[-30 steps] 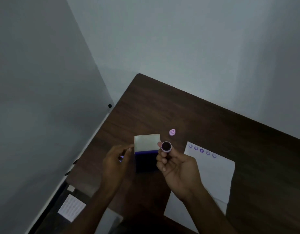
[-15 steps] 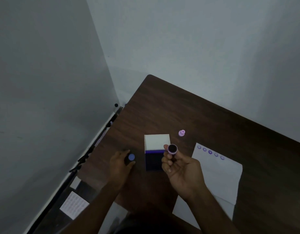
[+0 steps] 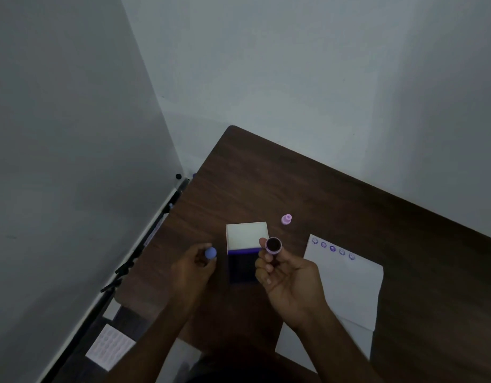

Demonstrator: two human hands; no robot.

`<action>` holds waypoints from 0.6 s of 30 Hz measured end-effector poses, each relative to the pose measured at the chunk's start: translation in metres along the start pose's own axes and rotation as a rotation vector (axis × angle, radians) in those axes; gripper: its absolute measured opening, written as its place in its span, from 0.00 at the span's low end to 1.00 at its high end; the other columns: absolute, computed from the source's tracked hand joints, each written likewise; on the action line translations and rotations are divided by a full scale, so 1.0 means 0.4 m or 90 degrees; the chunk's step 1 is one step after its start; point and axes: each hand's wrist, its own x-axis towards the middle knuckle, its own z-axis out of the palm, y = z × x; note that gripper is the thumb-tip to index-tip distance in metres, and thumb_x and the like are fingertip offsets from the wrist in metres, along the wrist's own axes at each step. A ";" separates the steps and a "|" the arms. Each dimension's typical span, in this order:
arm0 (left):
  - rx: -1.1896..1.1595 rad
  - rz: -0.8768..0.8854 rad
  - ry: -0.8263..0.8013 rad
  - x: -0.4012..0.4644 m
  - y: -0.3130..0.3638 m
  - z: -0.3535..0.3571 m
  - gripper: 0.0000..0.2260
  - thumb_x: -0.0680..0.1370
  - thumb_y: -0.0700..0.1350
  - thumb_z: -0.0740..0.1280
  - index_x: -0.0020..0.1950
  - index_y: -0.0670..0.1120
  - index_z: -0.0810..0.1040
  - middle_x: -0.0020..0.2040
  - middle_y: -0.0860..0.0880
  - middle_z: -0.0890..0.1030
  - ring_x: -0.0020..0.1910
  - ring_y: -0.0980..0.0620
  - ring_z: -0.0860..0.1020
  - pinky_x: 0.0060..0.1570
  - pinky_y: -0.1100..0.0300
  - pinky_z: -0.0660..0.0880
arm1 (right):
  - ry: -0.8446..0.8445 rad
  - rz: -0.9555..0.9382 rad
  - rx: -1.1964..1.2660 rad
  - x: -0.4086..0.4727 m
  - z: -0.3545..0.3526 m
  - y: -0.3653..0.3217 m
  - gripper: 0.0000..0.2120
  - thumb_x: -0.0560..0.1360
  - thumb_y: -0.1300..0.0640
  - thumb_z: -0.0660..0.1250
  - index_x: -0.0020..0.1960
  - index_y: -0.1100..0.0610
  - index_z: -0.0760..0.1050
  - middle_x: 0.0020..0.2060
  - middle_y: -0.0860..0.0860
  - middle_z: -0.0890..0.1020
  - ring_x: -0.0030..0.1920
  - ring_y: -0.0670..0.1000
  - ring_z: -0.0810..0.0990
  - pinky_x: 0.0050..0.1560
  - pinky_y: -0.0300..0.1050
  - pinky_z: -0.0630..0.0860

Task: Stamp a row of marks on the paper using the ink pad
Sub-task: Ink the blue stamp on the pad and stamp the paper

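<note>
An open ink pad (image 3: 243, 265) lies mid-table, its white lid (image 3: 247, 234) raised behind the dark blue pad. My right hand (image 3: 290, 277) holds a small pink round stamp (image 3: 273, 245) above the pad's right edge, its dark face turned up. To the left of the pad, my left hand (image 3: 191, 268) grips a blue round stamp (image 3: 210, 253). The white paper (image 3: 346, 288) lies to the right, with a row of several purple marks (image 3: 332, 248) along its top edge. A pink stamp (image 3: 286, 219) stands on the table behind the pad.
The dark wooden table (image 3: 294, 189) sits in a corner between grey walls. A tripod leg (image 3: 144, 244) runs along the table's left edge. A printed sheet (image 3: 110, 346) lies on the floor at lower left.
My left hand has drawn away from the ink pad's lid to the left and now shows a blue stamp in its fingers. The right hand has kept the pink stamp up.
</note>
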 end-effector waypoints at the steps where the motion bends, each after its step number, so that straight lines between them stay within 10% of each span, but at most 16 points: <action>1: -0.038 0.002 -0.014 -0.006 0.023 -0.005 0.13 0.73 0.47 0.72 0.57 0.52 0.79 0.50 0.58 0.81 0.50 0.61 0.78 0.48 0.69 0.72 | -0.001 -0.002 -0.002 0.000 0.001 -0.001 0.15 0.74 0.60 0.63 0.57 0.68 0.78 0.34 0.55 0.76 0.32 0.49 0.71 0.31 0.42 0.68; 18: -0.395 0.049 -0.169 -0.050 0.298 -0.072 0.15 0.69 0.32 0.72 0.54 0.41 0.80 0.46 0.56 0.85 0.46 0.57 0.83 0.41 0.70 0.77 | 0.021 0.008 -0.004 0.024 0.007 -0.003 0.17 0.72 0.61 0.65 0.58 0.68 0.76 0.34 0.55 0.76 0.32 0.49 0.71 0.33 0.42 0.68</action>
